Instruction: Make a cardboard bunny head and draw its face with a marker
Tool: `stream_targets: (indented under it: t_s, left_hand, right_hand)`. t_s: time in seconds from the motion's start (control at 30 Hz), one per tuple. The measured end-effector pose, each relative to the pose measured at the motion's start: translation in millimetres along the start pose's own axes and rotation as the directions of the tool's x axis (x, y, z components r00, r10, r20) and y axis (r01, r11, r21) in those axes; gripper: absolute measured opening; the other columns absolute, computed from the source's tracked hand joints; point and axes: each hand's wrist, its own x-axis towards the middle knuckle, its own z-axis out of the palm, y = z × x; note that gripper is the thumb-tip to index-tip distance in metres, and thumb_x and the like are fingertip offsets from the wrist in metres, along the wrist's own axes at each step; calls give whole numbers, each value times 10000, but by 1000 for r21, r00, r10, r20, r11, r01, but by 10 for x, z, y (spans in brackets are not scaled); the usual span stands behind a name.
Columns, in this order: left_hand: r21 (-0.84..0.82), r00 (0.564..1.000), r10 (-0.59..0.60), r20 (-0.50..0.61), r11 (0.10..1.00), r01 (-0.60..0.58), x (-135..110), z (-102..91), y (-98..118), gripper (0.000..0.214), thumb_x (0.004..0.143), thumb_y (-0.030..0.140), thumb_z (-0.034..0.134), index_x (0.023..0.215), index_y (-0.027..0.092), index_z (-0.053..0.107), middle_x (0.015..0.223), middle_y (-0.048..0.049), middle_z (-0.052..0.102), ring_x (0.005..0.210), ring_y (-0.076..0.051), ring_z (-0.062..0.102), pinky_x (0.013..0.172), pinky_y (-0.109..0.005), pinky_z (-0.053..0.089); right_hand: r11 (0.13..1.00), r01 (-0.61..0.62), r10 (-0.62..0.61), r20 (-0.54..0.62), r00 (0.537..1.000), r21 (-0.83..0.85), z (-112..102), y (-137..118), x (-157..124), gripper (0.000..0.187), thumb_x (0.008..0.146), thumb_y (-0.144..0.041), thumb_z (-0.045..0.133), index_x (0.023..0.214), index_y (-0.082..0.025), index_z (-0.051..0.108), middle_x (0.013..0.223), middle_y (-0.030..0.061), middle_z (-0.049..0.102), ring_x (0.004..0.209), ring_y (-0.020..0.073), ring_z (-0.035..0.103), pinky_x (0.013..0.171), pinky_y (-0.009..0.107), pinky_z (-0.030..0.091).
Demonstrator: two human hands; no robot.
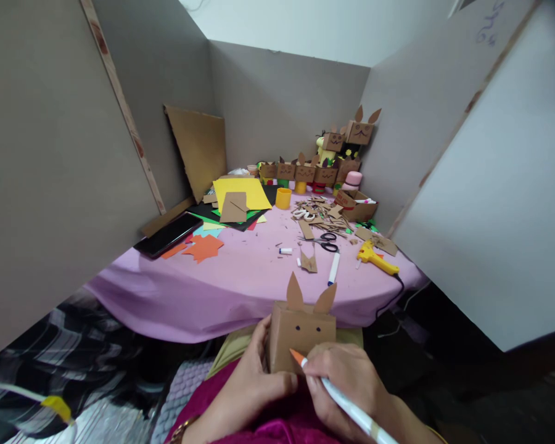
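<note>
A small brown cardboard box (282, 333) with two pointed cardboard ears and two dark eye dots sits upright over my lap. My left hand (259, 382) grips it from the left side and below, thumb along its lower front. In my right hand (346, 376) is a white marker (351, 410) with an orange tip end, pinched near the front. That tip meets or hovers just over the lower left of the box's face; I cannot tell which. Some of the right fingers are tucked out of sight.
On the pink-covered table (240, 290) lie black-handled scissors (328, 242), a white marker (333, 269), a yellow glue gun (377, 258) with a cord, orange paper (203, 248), a phone (169, 235) and cardboard scraps (321, 213). Several eared box figures (305, 171) stand behind. Grey partitions enclose the table.
</note>
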Motion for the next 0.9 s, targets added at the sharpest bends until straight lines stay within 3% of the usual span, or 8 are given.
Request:
stream_targets:
  t_s: [0.37, 0.9]
  left_hand:
    - [22, 1000, 9, 9, 1000, -9, 1, -7, -22, 773, 544, 88, 649, 1229, 221, 318, 1187, -93, 557, 1097, -294, 541, 926, -411, 413]
    - [-44, 998, -13, -69, 999, 9, -5, -9, -31, 794, 529, 184, 723, 1241, 204, 371, 1266, -121, 535, 1187, -331, 473, 961, -416, 359]
  right_hand:
    - [1000, 0, 0, -4, 1000, 6, 2, 9, -19, 153, 793, -56, 429, 758, -185, 504, 542, -6, 614, 467, 118, 592, 496, 212, 448]
    - [999, 6, -6, 17, 1000, 33, -41, -11, -1, 190, 739, -32, 407, 705, -197, 496, 471, -19, 556, 393, 106, 525, 439, 194, 421]
